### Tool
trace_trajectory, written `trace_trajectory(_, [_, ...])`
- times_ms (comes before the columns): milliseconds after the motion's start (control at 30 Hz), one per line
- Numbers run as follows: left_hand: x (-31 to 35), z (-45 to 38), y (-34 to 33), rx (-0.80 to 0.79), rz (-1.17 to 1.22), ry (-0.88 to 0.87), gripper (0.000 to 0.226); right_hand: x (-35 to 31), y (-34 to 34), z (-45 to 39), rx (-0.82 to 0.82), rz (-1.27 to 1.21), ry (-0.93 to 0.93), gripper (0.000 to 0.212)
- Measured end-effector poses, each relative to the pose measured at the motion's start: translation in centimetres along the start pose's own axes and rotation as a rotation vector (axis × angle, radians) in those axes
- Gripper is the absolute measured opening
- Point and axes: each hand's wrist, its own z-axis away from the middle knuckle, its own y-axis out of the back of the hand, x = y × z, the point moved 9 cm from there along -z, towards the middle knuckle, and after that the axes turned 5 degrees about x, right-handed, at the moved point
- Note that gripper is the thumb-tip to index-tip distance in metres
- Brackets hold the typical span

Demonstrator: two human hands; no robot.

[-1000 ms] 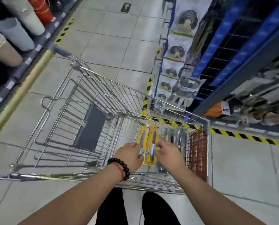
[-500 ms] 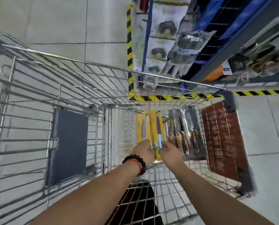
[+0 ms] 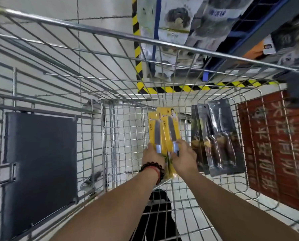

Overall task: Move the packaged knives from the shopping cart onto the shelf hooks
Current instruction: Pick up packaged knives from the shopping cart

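Observation:
Two yellow knife packs point(image 3: 164, 126) lie overlapping on the wire floor of the shopping cart point(image 3: 124, 39). My left hand point(image 3: 153, 154), a bead bracelet on its wrist, grips the lower end of the left pack. My right hand point(image 3: 184, 158) holds the lower end of the right pack, fingers over the knife handle. To their right lie dark knife packs point(image 3: 216, 136) with brown handles, fanned out and untouched. The shelf hooks are not clearly visible.
A grey child-seat flap point(image 3: 40, 162) hangs on the cart's left side and a red printed panel point(image 3: 275, 145) on its right end. Behind the cart stand blue shelving point(image 3: 249, 23) with hanging bagged goods point(image 3: 176, 21) and yellow-black floor tape point(image 3: 188, 87).
My view dropped closer into the cart. Both hands reached deeper and now hold the lower ends of the yellow packs, which lie nearly where they were.

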Motion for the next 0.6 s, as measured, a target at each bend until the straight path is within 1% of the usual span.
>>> trace_trajectory(100, [-0.4, -0.6, 0.2, 0.003, 0.062, 0.083, 0.036, 0.4, 0.2, -0.3, 0.036, 0.021, -0.059, 0.067])
trace_trajectory(133, [-0.5, -0.8, 0.2, 0.001, 0.030, 0.095, 0.040, 0.6, 0.1, -0.5, 0.036, 0.006, -0.091, 0.075])
trace_trajectory(167, [-0.4, -1.0, 0.3, 0.011, -0.032, 0.093, 0.039, 0.6, 0.1, -0.5, 0.028, -0.010, -0.116, 0.080])
trace_trajectory(233, [-0.4, -1.5, 0.6, 0.051, -0.121, 0.082, 0.038, 0.9, -0.2, -0.7, -0.006, -0.021, -0.152, 0.087])
trace_trajectory(267, [-0.3, -1.5, 0.5, 0.041, -0.130, 0.076, 0.041, 1.1, -0.4, -0.8, -0.020, -0.029, -0.168, 0.088])
trace_trajectory(367, [-0.2, -1.7, 0.0, 0.015, -0.118, 0.078, 0.044, 1.5, -0.6, -0.5, -0.026, -0.053, -0.193, 0.081])
trace_trajectory(433, [-0.1, -1.8, 0.5, 0.044, -0.116, 0.075, 0.045, 1.7, -0.4, -0.4, -0.010, -0.086, -0.188, 0.074])
trace_trajectory(500, [0.0, -1.6, 1.2, 0.090, -0.080, 0.075, 0.051, 1.8, 0.2, -0.3, 0.016, -0.110, -0.157, 0.068])
trace_trajectory(600, [-0.3, -1.2, 1.6, 0.071, 0.013, 0.087, 0.056, 1.5, 0.7, 0.4, -0.018, -0.226, -0.114, 0.055])
